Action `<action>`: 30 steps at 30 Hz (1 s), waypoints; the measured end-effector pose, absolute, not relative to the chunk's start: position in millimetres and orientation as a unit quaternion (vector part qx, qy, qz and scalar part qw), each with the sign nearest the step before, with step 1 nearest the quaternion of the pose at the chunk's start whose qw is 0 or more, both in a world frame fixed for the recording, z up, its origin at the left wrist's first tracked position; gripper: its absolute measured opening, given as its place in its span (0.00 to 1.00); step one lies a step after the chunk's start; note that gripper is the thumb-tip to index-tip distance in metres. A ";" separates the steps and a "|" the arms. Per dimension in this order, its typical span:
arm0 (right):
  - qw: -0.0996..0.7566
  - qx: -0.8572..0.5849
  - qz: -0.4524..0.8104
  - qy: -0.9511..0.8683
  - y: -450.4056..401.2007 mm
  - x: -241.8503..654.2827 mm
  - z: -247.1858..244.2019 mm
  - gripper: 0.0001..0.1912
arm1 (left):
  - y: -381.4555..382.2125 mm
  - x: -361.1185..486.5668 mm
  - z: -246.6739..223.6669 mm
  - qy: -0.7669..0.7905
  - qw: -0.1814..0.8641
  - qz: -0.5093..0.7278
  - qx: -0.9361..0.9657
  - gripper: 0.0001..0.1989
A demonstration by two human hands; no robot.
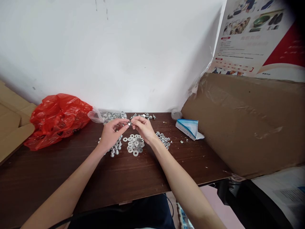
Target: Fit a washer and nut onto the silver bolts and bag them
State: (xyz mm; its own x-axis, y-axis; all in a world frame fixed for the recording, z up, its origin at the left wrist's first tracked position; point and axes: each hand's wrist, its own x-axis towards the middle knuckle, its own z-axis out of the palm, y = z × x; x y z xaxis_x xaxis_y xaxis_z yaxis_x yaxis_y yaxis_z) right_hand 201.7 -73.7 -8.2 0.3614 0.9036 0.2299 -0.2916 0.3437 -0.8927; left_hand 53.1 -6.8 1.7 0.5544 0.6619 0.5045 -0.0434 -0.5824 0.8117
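Apparently partway — left hand [116, 130] and right hand [143, 126] pinch a small silver piece [129, 124]; seemingly assembled silver bolts [143, 116] line the brown worktop's [143, 171] far edge, round metal washers [135, 143] remaining loose.

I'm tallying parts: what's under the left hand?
Around the left hand, silvery bolts show right of its wrist, with metal bits at its left; whatever it covers can't be seen.

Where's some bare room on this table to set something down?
Bare tabletop lies left of the left forearm, bordered by the red bag behind; and between that arm and the right forearm, in front of the washers. Bolts, washers and nuts crowd the middle.
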 end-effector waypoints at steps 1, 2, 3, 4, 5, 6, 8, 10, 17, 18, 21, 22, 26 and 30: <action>0.715 -0.416 0.392 -0.403 -74.6 202.2 -7.6 0.10 | -6.7 53.2 1.2 0.200 0.407 0.428 0.782 0.12; 0.705 -0.435 0.369 -0.421 -75.5 202.6 -7.1 0.10 | -6.6 53.2 0.9 0.202 0.402 0.430 0.783 0.12; 0.695 -0.454 0.346 -0.436 -76.4 202.8 -6.9 0.11 | -6.4 53.2 0.8 0.205 0.395 0.433 0.784 0.11; 0.686 -0.472 0.325 -0.449 -77.1 202.6 -6.8 0.12 | -6.1 53.2 0.6 0.207 0.388 0.435 0.785 0.10; 0.676 -0.488 0.307 -0.459 -77.7 202.0 -7.1 0.13 | -5.8 53.2 0.2 0.210 0.382 0.438 0.786 0.10; 0.666 -0.502 0.290 -0.468 -78.1 200.9 -7.5 0.14 | -5.5 53.2 -0.4 0.212 0.378 0.439 0.787 0.10; 0.644 -0.525 0.258 -0.493 -79.0 197.5 -8.4 0.15 | -4.9 53.6 -2.1 0.212 0.377 0.439 0.787 0.10; 0.615 -0.549 0.217 -0.523 -80.3 193.8 -8.7 0.18 | -5.0 54.0 -3.9 0.208 0.383 0.438 0.786 0.10; 0.537 -0.619 0.093 -0.565 -83.7 192.4 -10.4 0.23 | -10.9 55.2 1.6 0.219 0.428 0.437 0.760 0.14; 0.531 -0.627 0.083 -0.565 -83.4 192.6 -11.1 0.23 | -11.6 55.3 2.9 0.218 0.431 0.437 0.759 0.15; 0.524 -0.640 0.057 -0.559 -82.2 192.1 -12.0 0.23 | -13.3 55.7 4.3 0.204 0.402 0.416 0.790 0.16; 0.527 -0.643 0.053 -0.553 -81.8 191.8 -11.9 0.24 | -14.0 55.9 4.0 0.197 0.387 0.400 0.807 0.16; 0.549 -0.664 0.047 -0.506 -79.5 193.9 -12.5 0.25 | -17.1 55.7 2.6 0.188 0.374 0.322 0.849 0.25; 0.532 -0.694 0.049 -0.483 -76.3 198.9 -16.6 0.25 | -19.4 54.4 4.0 0.221 0.393 0.356 0.819 0.24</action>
